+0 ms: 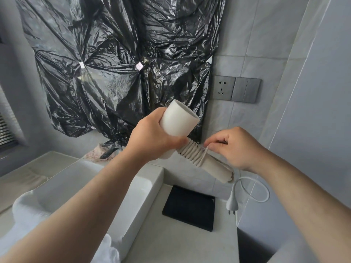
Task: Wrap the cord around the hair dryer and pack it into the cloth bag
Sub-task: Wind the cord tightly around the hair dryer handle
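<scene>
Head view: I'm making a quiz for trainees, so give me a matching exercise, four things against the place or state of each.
1 plug
2 cord
3 left hand
4 wall socket

A empty, on the wall
B wound round the handle of the hair dryer
C dangling below the handle
D gripping the dryer's barrel

Pairs: 1-C, 2-B, 3-D, 4-A

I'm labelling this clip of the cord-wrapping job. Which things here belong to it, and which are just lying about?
Part of the job: hair dryer, cord, plug, left hand, right hand, black pouch (probably the bag).

Lying about: black plastic sheet, wall socket, switch, sink.
</scene>
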{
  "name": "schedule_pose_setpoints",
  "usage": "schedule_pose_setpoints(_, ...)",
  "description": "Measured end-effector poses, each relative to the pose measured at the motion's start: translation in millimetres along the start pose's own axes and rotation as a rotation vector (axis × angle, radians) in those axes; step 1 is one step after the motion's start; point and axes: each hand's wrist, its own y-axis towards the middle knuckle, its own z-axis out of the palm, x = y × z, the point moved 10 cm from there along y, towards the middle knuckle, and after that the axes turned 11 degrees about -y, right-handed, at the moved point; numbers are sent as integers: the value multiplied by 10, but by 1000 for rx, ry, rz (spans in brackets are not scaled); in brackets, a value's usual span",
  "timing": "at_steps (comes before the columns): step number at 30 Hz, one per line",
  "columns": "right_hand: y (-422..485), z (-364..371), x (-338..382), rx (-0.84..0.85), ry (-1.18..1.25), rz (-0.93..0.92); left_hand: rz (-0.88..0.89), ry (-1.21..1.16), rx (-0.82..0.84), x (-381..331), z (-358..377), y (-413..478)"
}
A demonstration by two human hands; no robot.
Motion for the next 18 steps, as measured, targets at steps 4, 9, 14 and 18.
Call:
schedule_pose_setpoints(4, -2, -71, -23, -85, 152, 20, -36, -110, 25, 2, -6, 52)
schedule_pose_setpoints(9, -40, 67, -17, -67, 305, 47, -92, -192, 34, 119, 0, 54)
schedule_pose_setpoints(14, -107, 60, -21, -137, 267, 45, -232, -273, 51, 359, 81, -21)
schedule_pose_setpoints(18, -107, 101, -49, -153, 284, 61, -245, -280, 72, 418, 128, -40)
